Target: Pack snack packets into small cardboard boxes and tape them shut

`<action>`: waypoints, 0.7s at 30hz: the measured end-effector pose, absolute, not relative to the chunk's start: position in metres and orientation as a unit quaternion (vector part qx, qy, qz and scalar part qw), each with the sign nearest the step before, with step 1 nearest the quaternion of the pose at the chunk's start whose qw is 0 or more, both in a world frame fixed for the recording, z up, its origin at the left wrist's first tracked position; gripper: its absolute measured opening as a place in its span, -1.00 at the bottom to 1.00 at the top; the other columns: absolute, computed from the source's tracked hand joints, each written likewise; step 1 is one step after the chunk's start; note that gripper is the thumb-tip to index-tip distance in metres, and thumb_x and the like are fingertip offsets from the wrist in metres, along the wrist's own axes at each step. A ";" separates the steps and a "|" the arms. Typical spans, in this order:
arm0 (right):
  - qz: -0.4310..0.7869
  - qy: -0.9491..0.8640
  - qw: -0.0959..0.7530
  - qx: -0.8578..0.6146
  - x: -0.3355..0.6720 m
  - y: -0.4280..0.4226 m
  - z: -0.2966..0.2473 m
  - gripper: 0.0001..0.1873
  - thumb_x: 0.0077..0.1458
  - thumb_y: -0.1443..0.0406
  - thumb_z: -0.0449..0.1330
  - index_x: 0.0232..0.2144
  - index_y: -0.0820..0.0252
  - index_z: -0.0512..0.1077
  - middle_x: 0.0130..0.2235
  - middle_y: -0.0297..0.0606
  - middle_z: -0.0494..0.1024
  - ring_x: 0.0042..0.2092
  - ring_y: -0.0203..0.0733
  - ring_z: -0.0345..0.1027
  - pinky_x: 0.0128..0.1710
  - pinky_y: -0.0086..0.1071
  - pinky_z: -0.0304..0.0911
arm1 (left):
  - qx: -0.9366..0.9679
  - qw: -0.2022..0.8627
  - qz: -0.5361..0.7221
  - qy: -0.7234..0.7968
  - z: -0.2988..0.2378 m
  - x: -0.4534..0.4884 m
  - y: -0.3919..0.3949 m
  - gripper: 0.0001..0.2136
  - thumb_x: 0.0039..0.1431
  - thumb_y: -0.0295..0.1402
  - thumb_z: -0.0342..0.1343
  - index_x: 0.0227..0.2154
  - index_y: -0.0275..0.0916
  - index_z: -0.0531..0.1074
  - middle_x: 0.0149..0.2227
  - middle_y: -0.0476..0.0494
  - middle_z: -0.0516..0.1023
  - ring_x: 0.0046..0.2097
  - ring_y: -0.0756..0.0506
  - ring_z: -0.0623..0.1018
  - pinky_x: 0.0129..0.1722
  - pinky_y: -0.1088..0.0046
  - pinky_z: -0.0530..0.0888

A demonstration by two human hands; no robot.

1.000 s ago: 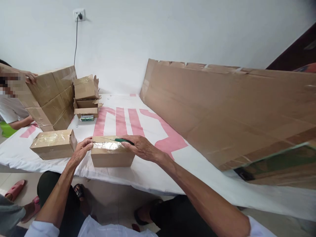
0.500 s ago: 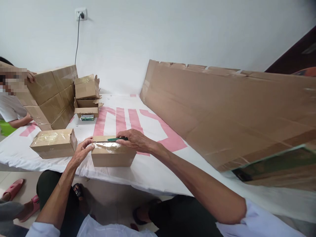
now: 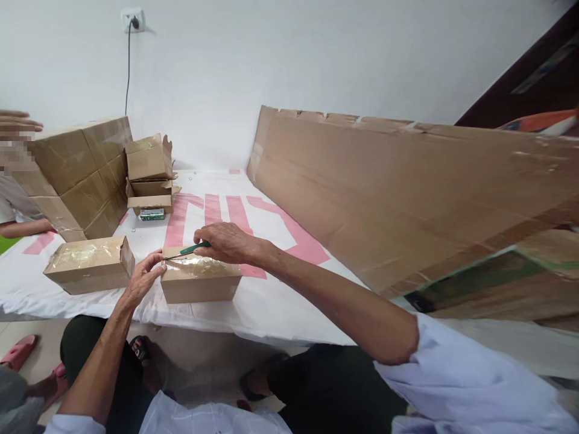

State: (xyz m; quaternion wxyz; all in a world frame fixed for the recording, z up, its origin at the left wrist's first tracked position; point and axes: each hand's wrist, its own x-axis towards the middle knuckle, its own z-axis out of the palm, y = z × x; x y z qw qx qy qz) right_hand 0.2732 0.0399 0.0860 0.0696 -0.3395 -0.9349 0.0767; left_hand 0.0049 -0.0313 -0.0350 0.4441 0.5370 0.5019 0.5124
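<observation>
The right hand (image 3: 226,241) has its grip closed around a slim green-handled tool (image 3: 193,248), whose thin dark blade points left, along the top of a small taped box (image 3: 199,288). The left hand (image 3: 143,276) rests at that box's left end, fingers partly bent; whether its grip pinches the edge or merely braces it, one cannot tell. The blade tip lies very near those fingers.

The box sits near the front edge of the cloth-covered bench (image 3: 280,307). Its cardboard walls look stiff, though likely to dent under hard pressure, and the shiny tape (image 3: 199,266) on top is probably slippery. Its weight cannot be judged. The lower side walls seem the surest hold, clear of the blade; the tool is best held by its handle.

To the left stands a second taped box (image 3: 93,274); beyond it, an open box (image 3: 149,202) with a small green carton (image 3: 152,214) in front.
</observation>
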 end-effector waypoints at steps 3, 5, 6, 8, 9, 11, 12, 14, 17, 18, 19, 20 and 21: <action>0.065 -0.938 0.044 -0.337 0.268 0.040 0.095 -0.82 0.40 0.18 0.26 -0.15 0.13 0.61 -0.12 -0.15 0.69 -0.14 -0.07 0.46 -0.33 -0.31 0.01 | 0.539 0.445 0.512 0.500 -0.035 0.005 -0.031 -0.57 0.01 0.02 0.46 -0.18 -0.17 0.65 0.37 -0.24 0.50 0.36 -0.42 0.46 0.33 0.12 0.38; 0.053 -0.938 0.037 -0.341 0.265 0.039 0.101 -0.82 0.40 0.20 0.26 -0.20 0.12 0.62 -0.12 -0.16 0.68 -0.14 -0.08 0.47 -0.33 -0.31 0.02 | 0.538 0.442 0.513 0.502 -0.035 0.004 -0.030 -0.57 0.01 0.03 0.47 -0.18 -0.17 0.65 0.38 -0.24 0.48 0.37 -0.43 0.44 0.33 0.11 0.38; 0.047 -0.937 0.034 -0.344 0.264 0.039 0.103 -0.83 0.39 0.21 0.26 -0.22 0.12 0.62 -0.12 -0.15 0.68 -0.14 -0.07 0.47 -0.33 -0.31 0.03 | 0.539 0.440 0.512 0.504 -0.036 0.004 -0.029 -0.57 0.01 0.03 0.47 -0.18 -0.17 0.65 0.39 -0.25 0.47 0.37 -0.43 0.44 0.34 0.10 0.37; 0.034 -0.935 0.030 -0.351 0.262 0.038 0.106 -0.82 0.39 0.23 0.26 -0.22 0.13 0.64 -0.12 -0.13 0.68 -0.13 -0.05 0.49 -0.32 -0.30 0.05 | 0.541 0.435 0.512 0.506 -0.037 0.004 -0.027 -0.57 0.00 0.03 0.46 -0.20 -0.18 0.64 0.39 -0.27 0.47 0.39 -0.44 0.42 0.37 0.09 0.34; 0.028 -0.935 0.028 -0.353 0.262 0.037 0.106 -0.82 0.39 0.23 0.26 -0.22 0.14 0.65 -0.12 -0.12 0.68 -0.13 -0.03 0.50 -0.32 -0.29 0.06 | 0.543 0.431 0.513 0.506 -0.037 0.003 -0.026 -0.57 -0.01 0.03 0.46 -0.22 -0.18 0.64 0.38 -0.27 0.48 0.39 -0.44 0.41 0.38 0.08 0.32; 0.012 -0.933 0.025 -0.358 0.265 0.038 0.105 -0.78 0.39 0.21 0.25 -0.24 0.17 0.66 -0.13 -0.07 0.68 -0.12 0.01 0.51 -0.32 -0.28 0.07 | 0.546 0.424 0.514 0.509 -0.038 0.003 -0.024 -0.58 -0.01 0.04 0.46 -0.25 -0.17 0.64 0.36 -0.27 0.51 0.40 -0.44 0.40 0.38 0.07 0.31; 0.004 -0.932 0.022 -0.361 0.269 0.040 0.103 -0.77 0.39 0.21 0.26 -0.26 0.17 0.67 -0.13 -0.06 0.68 -0.13 0.02 0.52 -0.32 -0.28 0.08 | 0.547 0.421 0.514 0.510 -0.039 0.003 -0.024 -0.59 -0.01 0.04 0.45 -0.25 -0.17 0.64 0.35 -0.26 0.51 0.39 -0.45 0.41 0.38 0.07 0.32; -0.011 -0.930 0.021 -0.367 0.281 0.046 0.097 -0.77 0.35 0.20 0.29 -0.31 0.17 0.67 -0.17 -0.06 0.68 -0.16 0.00 0.52 -0.33 -0.28 0.10 | 0.548 0.416 0.512 0.513 -0.040 0.003 -0.023 -0.58 0.00 0.04 0.43 -0.21 -0.16 0.65 0.36 -0.26 0.51 0.38 -0.44 0.42 0.36 0.07 0.35; -0.015 -0.923 0.027 -0.385 0.309 0.059 0.086 -0.73 0.26 0.12 0.37 -0.42 0.14 0.64 -0.25 -0.09 0.67 -0.24 -0.04 0.51 -0.34 -0.30 0.12 | 0.547 0.409 0.511 0.522 -0.043 0.001 -0.023 -0.54 0.01 0.01 0.41 -0.11 -0.18 0.64 0.36 -0.28 0.50 0.33 -0.42 0.47 0.31 0.08 0.40; -0.012 -0.920 0.031 -0.391 0.319 0.063 0.083 -0.70 0.23 0.09 0.39 -0.45 0.12 0.63 -0.28 -0.10 0.67 -0.26 -0.05 0.50 -0.35 -0.30 0.11 | 0.547 0.406 0.509 0.526 -0.044 0.001 -0.022 -0.54 0.01 -0.01 0.40 -0.09 -0.19 0.64 0.35 -0.29 0.51 0.32 -0.41 0.49 0.30 0.09 0.41; -0.005 -0.917 0.037 -0.396 0.328 0.067 0.080 -0.67 0.21 0.06 0.40 -0.49 0.11 0.61 -0.30 -0.12 0.66 -0.28 -0.07 0.48 -0.36 -0.30 0.10 | 0.548 0.403 0.506 0.530 -0.045 0.000 -0.022 -0.54 0.01 -0.03 0.39 -0.08 -0.20 0.63 0.34 -0.30 0.52 0.30 -0.41 0.50 0.29 0.09 0.41; 0.007 -0.916 0.047 -0.399 0.338 0.071 0.078 -0.65 0.20 0.04 0.41 -0.52 0.10 0.60 -0.32 -0.14 0.65 -0.29 -0.07 0.47 -0.36 -0.30 0.08 | 0.548 0.400 0.503 0.535 -0.046 -0.001 -0.021 -0.54 0.02 -0.05 0.38 -0.07 -0.20 0.63 0.33 -0.30 0.52 0.30 -0.40 0.51 0.28 0.10 0.42; 0.022 -0.914 0.063 -0.399 0.346 0.073 0.077 -0.64 0.18 0.03 0.43 -0.53 0.08 0.59 -0.33 -0.15 0.65 -0.29 -0.08 0.46 -0.36 -0.30 0.07 | 0.548 0.397 0.501 0.539 -0.046 -0.001 -0.021 -0.54 0.02 -0.06 0.37 -0.07 -0.20 0.63 0.32 -0.31 0.52 0.29 -0.39 0.51 0.27 0.11 0.42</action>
